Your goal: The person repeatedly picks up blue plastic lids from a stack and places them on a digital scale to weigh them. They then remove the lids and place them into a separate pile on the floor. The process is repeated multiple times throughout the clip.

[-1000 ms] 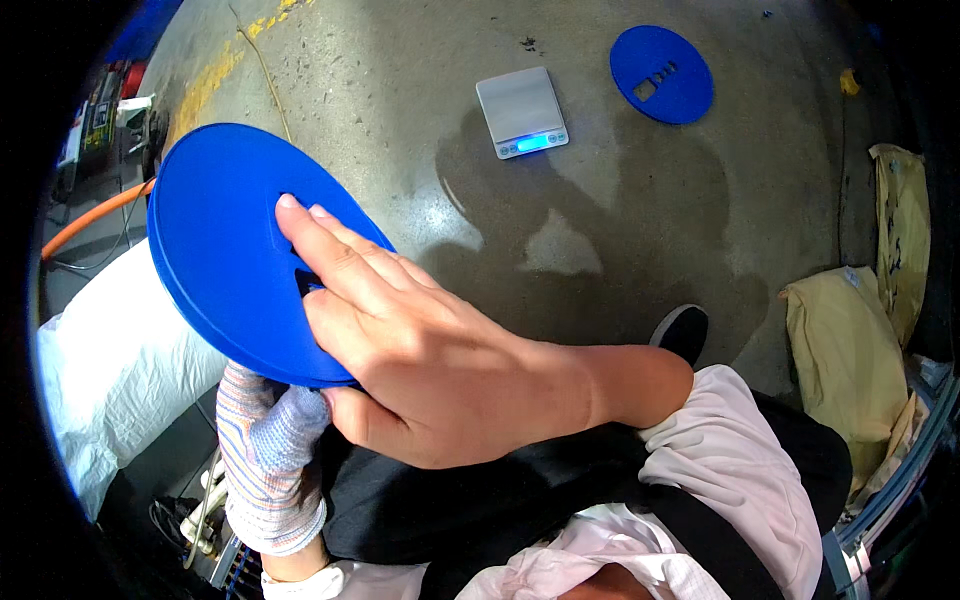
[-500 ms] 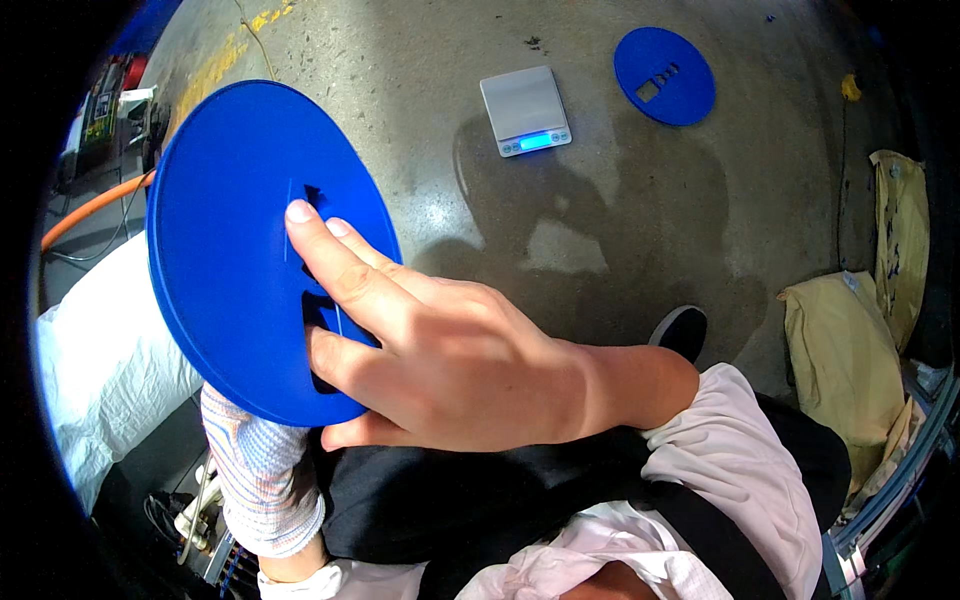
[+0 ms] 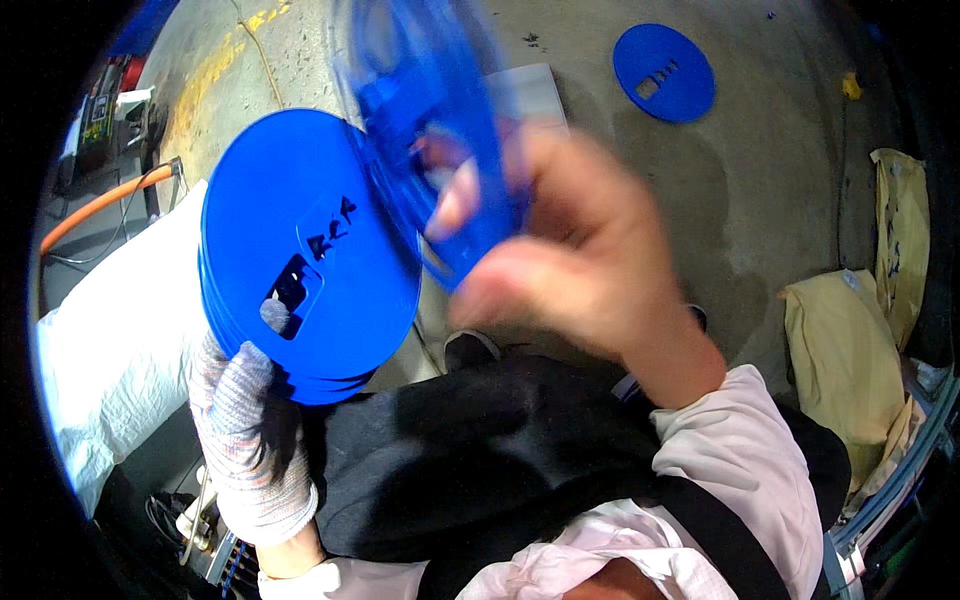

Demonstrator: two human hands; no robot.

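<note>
My left hand, in a striped knitted glove, grips a stack of flat blue discs by its lower left edge. A gloved fingertip shows through the rectangular cutout in the stack; smaller cutouts run beside it. Bare and blurred by motion, my right hand holds another blue disc up on edge, just right of the stack, its fingers at the cutout. That disc looks apart from the stack except where their outlines overlap. Whether it is a single disc is too smeared to tell.
A small grey-topped scale stands on the concrete floor, partly hidden by the raised disc. Farther right lies one more blue disc. Tan sacks line the right side. A white sack and an orange hose are at left.
My right hand has moved right and up off the stack, carrying a blue disc with it. The stack in my left hand has shifted slightly right and now shows its cutouts.
</note>
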